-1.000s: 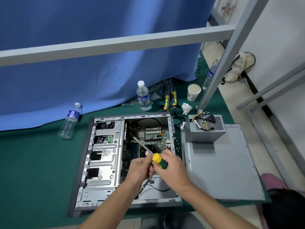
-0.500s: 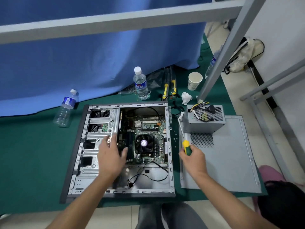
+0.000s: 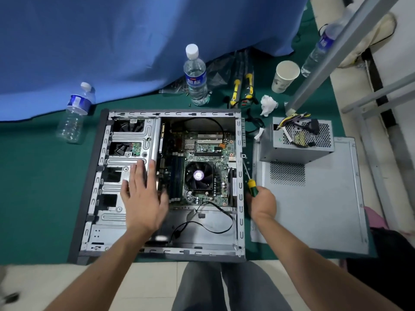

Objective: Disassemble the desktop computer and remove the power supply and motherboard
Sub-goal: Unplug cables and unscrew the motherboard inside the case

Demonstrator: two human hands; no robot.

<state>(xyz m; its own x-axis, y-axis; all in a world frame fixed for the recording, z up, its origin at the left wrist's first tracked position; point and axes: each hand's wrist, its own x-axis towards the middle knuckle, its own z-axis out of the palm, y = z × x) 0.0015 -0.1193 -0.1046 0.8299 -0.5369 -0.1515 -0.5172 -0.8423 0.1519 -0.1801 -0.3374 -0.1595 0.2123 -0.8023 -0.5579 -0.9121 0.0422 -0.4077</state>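
My arms (image 3: 107, 261) are bare, no sleeves in sight. I wear grey trousers (image 3: 215, 286) (loose, plain). No rings or watch.

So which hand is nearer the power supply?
Right. The right hand grips the screwdriver just below the power supply; the left hand is across the case.

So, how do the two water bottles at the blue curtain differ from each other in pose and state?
The bottle near the case's back edge stands upright, while the bottle at the left lies tilted against the blue curtain. The standing bottle looks nearly full of water; the left bottle looks empty. Both are clear plastic with a white cap and a blue label, and both rest on the green mat.
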